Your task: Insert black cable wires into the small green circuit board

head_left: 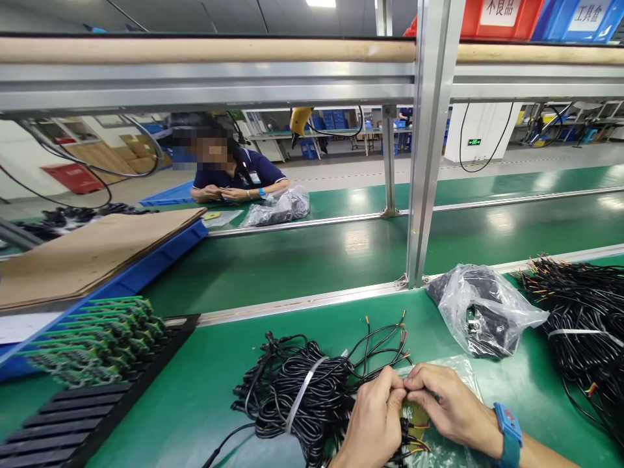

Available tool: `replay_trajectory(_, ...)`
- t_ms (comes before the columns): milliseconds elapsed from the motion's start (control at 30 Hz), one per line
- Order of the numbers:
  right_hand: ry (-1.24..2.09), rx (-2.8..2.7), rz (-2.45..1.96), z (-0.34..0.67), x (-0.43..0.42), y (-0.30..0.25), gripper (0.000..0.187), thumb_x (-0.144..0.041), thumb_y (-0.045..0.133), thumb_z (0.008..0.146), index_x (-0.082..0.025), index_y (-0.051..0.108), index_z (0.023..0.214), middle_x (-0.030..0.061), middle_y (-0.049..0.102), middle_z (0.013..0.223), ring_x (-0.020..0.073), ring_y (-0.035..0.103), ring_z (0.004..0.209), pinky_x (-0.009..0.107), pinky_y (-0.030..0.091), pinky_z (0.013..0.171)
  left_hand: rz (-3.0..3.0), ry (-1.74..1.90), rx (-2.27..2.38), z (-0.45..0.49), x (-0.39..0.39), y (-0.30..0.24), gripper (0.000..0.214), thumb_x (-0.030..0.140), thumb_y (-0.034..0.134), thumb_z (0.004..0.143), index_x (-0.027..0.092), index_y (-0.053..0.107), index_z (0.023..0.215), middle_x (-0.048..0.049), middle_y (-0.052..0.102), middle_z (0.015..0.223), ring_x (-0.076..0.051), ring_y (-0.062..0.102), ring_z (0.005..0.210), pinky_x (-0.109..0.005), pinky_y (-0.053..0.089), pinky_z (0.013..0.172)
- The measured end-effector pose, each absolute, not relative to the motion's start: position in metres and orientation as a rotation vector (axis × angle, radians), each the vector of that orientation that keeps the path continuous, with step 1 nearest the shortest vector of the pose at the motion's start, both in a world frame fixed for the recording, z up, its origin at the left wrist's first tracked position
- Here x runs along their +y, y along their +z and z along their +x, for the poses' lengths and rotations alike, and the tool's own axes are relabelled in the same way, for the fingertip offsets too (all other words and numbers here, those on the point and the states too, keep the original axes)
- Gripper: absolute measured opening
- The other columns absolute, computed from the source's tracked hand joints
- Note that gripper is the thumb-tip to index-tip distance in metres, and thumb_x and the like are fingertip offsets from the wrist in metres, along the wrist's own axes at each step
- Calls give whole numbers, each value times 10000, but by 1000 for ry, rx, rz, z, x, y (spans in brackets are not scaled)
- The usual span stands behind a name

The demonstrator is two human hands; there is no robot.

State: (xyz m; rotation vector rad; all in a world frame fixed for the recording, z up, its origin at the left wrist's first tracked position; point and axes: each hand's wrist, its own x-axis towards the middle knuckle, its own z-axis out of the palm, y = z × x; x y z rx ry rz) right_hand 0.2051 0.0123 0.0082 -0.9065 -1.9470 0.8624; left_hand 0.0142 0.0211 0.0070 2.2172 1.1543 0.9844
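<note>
My left hand (374, 416) and my right hand (447, 404) meet at the fingertips, both pinched closed. Whatever lies between the fingers is too small and hidden to make out. A blue wrist strap (509, 429) circles my right wrist. Beside my left hand lies a bundle of black cables (297, 390) held by a white tie, with bare coloured wire ends sticking out just beyond my fingers. Under my hands, a clear plastic bag (465, 377) lies flat on the green bench, with something yellowish in it. Short cable ends with red and yellow wires (418, 445) show below my fingers.
At left, a black slotted rack (73, 416) holds several green circuit boards (104, 335); behind it is a blue tray (180, 246) topped with cardboard. A clear bag of black parts (487, 318) and another cable bundle (582, 318) lie right. A metal post (429, 143) rises ahead; a co-worker (238, 172) sits opposite.
</note>
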Motion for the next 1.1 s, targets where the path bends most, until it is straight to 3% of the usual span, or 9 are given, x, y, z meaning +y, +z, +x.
replay_trajectory(167, 875, -1883, -925, 203, 13, 8, 93, -180, 526, 1013, -218, 608, 987, 9, 679, 928, 119, 626, 835, 237, 456, 756, 2055, 892, 1184, 16, 22, 7, 193, 150, 406, 956, 204, 470, 783, 27, 547, 653, -112, 527, 577, -227, 352, 546)
replay_trajectory(333, 893, -1858, -1052, 214, 18, 18, 64, -232, 577, 992, -208, 628, 1022, 16, 698, 945, 126, 643, 834, 241, 469, 746, 2075, 677, 1196, 12, 24, 21, 225, 279, 349, 1049, 206, 543, 963, -17, 637, 848, -148, 597, 742, -258, 380, 665)
replay_trajectory(567, 923, -1906, -1056, 217, 19, 18, 89, -257, 553, 986, -183, 598, 964, 35, 677, 919, 150, 632, 825, 266, 466, 735, 2295, 593, 1309, 10, 24, 12, 282, 242, 288, 1030, 217, 401, 773, 13, 525, 649, -158, 496, 584, -318, 232, 573)
replay_trajectory(1100, 965, -1896, -1061, 219, 21, 7, 55, -235, 546, 981, -194, 581, 973, 22, 651, 916, 148, 603, 829, 271, 451, 752, 2109, 582, 1259, 12, 25, 9, 327, 340, 308, 1048, 200, 411, 771, 25, 422, 655, -127, 396, 597, -299, 238, 613)
